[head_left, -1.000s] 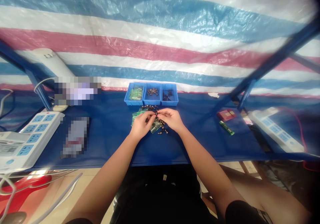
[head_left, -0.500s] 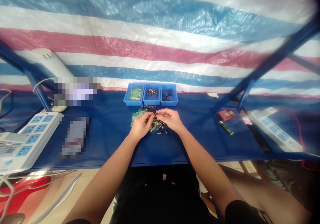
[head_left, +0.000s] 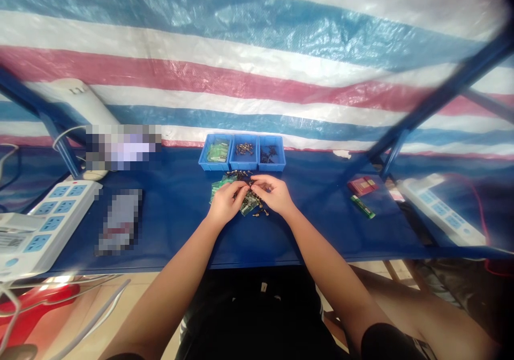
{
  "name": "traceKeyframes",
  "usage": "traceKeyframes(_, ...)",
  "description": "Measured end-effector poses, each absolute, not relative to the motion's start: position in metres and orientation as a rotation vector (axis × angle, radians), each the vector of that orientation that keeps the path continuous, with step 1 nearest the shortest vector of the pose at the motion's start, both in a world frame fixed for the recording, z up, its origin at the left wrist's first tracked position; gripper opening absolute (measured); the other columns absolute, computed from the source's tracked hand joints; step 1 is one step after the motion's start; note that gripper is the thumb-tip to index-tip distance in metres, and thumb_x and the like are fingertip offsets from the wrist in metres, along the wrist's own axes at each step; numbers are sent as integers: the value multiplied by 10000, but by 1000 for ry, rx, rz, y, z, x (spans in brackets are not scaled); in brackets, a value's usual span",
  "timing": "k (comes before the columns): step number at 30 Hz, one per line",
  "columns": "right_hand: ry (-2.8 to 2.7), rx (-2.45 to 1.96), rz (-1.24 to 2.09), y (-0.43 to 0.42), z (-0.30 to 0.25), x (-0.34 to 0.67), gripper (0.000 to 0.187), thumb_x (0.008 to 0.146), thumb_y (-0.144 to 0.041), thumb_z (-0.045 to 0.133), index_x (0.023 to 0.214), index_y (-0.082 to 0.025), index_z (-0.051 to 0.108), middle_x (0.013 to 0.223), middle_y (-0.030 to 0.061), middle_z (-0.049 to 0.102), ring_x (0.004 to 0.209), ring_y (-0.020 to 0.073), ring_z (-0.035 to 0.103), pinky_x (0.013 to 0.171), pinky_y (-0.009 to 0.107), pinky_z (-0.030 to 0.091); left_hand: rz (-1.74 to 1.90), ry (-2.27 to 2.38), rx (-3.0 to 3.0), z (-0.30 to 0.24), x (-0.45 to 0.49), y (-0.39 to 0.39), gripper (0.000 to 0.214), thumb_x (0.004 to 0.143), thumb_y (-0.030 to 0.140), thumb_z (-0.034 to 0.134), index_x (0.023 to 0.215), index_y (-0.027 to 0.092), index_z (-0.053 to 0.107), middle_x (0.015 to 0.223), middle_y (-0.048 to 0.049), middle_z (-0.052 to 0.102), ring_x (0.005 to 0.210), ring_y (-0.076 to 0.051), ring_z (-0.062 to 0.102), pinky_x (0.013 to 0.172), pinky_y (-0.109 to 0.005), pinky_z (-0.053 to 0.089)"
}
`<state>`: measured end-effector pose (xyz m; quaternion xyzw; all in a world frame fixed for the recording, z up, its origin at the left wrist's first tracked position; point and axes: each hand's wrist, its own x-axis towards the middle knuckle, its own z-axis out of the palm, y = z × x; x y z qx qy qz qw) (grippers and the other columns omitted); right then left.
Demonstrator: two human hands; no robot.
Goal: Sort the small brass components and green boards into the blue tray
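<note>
Over a mixed heap on the blue table, my left hand (head_left: 228, 201) and my right hand (head_left: 275, 194) meet, thumbs and fingers pinched close together. Whatever sits between the fingertips is too small to make out. The heap holds green circuit boards (head_left: 218, 185), small brass-coloured parts (head_left: 263, 210) and black parts (head_left: 237, 174); my hands cover some of it. Just behind stand three blue bins: the left bin (head_left: 213, 166) contains green boards, the middle bin (head_left: 243, 165) brass-coloured parts, and the right bin (head_left: 272, 166) dark pieces.
White power strips lie at the left (head_left: 60, 215) and right (head_left: 441, 208) of the blue table (head_left: 321, 237). A red box (head_left: 362, 184) and a green packet (head_left: 362, 206) are right of my hands. A striped sheet (head_left: 257, 76) hangs behind, between blue frame bars.
My right hand's fingers have shifted slightly and curl a little closer to the left fingertips. Otherwise the hands, heap and bins look the same.
</note>
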<state>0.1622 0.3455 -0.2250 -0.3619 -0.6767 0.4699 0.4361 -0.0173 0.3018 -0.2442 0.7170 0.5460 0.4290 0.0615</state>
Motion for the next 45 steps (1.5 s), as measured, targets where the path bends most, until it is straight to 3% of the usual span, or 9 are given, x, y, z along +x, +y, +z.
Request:
traceKeyframes(9,-1677,-894,1152,347,-228,162,241,799,-355,665,967,-199,738,905,61,740,759,177,668,713,308,537,1324,1646,2160,-242,-16,302,209,915,354,566,1038,223,673,844,-27,714,765,-165,653,707,-281,503)
traceKeyframes(16,-1717,-886,1110,347,-229,162,237,791,-341,672,962,-191,740,882,58,740,719,163,654,680,295,536,1316,1620,2237,-240,-17,301,192,923,322,554,1033,224,678,952,-31,727,805,-167,657,739,-287,500)
traceKeyframes(27,-1706,-871,1141,347,-228,163,208,799,-336,669,926,-181,727,869,62,731,733,164,655,685,293,523,1273,1651,2155,-243,-16,302,216,920,361,557,1044,213,653,828,-29,695,772,-173,631,716,-285,488)
traceKeyframes(33,-1679,-881,1227,347,-226,162,233,781,-359,686,935,-190,728,880,60,731,745,162,654,698,298,520,1250,1666,2202,-245,-17,303,209,936,357,528,970,206,669,871,-44,705,800,-183,638,729,-294,483)
traceKeyframes(38,-1441,-891,1512,354,-230,163,243,717,-357,744,885,-182,723,777,39,718,692,152,651,671,288,526,1227,1711,2185,-243,-18,302,230,953,337,483,989,200,664,904,-50,708,828,-191,640,767,-306,480)
traceKeyframes(45,-919,-1027,1488,378,-239,176,262,670,-306,791,877,-169,708,791,43,716,681,128,659,626,241,520,1196,1749,2251,-243,-18,303,236,948,323,475,914,192,668,791,-41,690,726,-182,608,695,-297,448)
